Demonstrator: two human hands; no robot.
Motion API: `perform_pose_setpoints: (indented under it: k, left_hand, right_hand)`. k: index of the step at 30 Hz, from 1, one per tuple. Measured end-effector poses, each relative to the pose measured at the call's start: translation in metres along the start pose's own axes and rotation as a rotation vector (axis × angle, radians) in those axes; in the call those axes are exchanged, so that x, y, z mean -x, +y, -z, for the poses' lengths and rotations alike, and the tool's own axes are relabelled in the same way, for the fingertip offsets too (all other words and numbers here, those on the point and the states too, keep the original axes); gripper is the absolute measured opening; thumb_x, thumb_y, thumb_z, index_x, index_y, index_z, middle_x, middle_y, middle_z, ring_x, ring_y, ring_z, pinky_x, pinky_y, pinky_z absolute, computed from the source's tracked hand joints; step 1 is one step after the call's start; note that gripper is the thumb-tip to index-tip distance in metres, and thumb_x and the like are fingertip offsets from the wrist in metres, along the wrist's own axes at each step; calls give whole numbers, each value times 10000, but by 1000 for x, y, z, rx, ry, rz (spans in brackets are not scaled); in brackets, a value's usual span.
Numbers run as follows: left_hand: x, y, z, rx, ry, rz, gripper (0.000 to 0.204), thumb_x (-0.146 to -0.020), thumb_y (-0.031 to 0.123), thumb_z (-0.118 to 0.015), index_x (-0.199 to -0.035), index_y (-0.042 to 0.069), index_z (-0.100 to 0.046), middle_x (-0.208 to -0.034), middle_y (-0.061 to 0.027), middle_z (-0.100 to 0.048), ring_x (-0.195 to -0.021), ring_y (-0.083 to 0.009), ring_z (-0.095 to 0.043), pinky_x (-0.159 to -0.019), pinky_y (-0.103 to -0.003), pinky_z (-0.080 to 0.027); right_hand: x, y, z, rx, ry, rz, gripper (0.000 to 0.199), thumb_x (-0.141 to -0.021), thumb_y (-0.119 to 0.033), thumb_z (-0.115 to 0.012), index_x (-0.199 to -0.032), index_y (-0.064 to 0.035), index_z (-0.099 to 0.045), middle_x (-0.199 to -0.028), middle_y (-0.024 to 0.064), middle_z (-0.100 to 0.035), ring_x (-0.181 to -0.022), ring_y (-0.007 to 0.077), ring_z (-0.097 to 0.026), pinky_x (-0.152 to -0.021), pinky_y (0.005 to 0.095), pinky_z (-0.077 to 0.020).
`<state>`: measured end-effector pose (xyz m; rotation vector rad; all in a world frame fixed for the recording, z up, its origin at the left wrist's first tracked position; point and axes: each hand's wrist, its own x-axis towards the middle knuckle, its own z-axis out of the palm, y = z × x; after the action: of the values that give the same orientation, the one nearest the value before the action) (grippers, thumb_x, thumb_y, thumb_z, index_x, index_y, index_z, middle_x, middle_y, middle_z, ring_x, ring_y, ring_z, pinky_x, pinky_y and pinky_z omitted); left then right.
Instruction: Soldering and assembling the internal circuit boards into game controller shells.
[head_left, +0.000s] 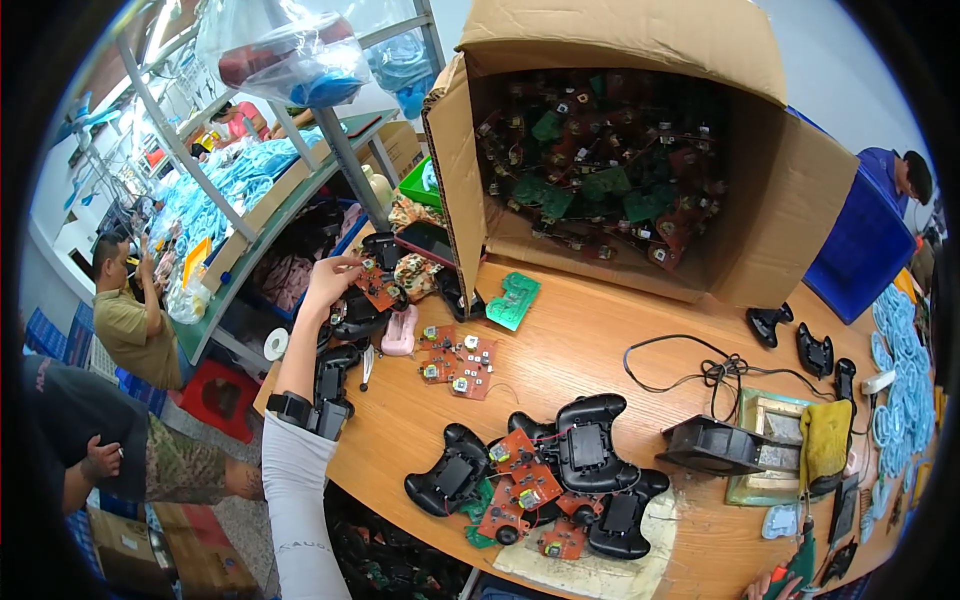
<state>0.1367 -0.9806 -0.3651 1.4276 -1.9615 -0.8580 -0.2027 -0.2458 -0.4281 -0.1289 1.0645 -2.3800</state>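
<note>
My left hand (335,280) reaches to the far left of the table, fingers pinched at the edge of a red circuit board (379,291). Black game controller shells (358,316) lie under and around that board. At the lower right edge my right hand (782,586), mostly cut off, grips a green-handled tool (803,562); its exact kind is unclear. Nearer the middle front, open black controller halves (590,455) lie with red circuit boards (525,470) on and between them. More red boards (460,362) and a green board (515,300) rest farther back.
A large open cardboard box (740,250) full of circuit boards stands at the back. On the right are a small black fan (710,445), a yellow cloth (826,440), a black cable (725,370) and bundled blue cables (900,370). Other people (135,310) are on the left.
</note>
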Motion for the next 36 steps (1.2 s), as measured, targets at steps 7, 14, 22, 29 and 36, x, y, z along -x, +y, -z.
perform_pose_setpoints:
  k: [7, 14, 22, 29, 36]
  left_hand:
    - [-24, -21, -3, 373, 204, 122, 193, -811, 73, -592, -991, 14, -622, -771, -60, -627, -641, -82, -559, -537, -203, -428]
    - [1, -45, 15, -159, 141, -236, 337, -835, 168, -574, -1102, -37, -572, -1017, -143, -631, -922, -185, -600, -815, -299, -452]
    - [115, 13, -5, -43, 62, -303, 329, -879, 131, -547, -1195, 53, -501, -1186, -67, -512, -1096, -165, -476, -853, -288, -403]
    - [253, 99, -57, -189, -114, -535, 280, -797, 21, -547, -1075, -8, -536, -1199, -150, -473, -1150, -282, -444, -986, -358, -314]
    - [322, 116, -71, -213, -269, -503, 308, -789, 57, -585, -1088, 2, -541, -1213, -171, -449, -1137, -321, -446, -973, -369, -335]
  right_hand:
    - [10, 3, -9, 38, 310, 93, 431, -894, -408, -491, -1183, -91, -452, -693, -12, -415, -431, 72, -275, -372, 197, -240]
    - [0, 12, 27, 5, 327, 48, 462, -908, -512, -373, -1025, -92, -526, -511, 30, -369, -353, 79, -286, -348, 203, -223]
    - [9, -14, -33, 803, 20, 184, 445, -821, -164, -577, -1207, -25, -406, -829, 73, -522, -654, 125, -506, -594, 238, -401]
    - [-32, -13, -49, 1970, -375, 360, 756, -650, -75, -674, -1318, -62, -320, -1037, 161, -458, -995, 333, -475, -863, 418, -362]
    - [-35, -13, -48, 2011, -484, 384, 793, -679, -211, -711, -1343, -80, -299, -1058, 147, -443, -1011, 330, -457, -853, 410, -367]
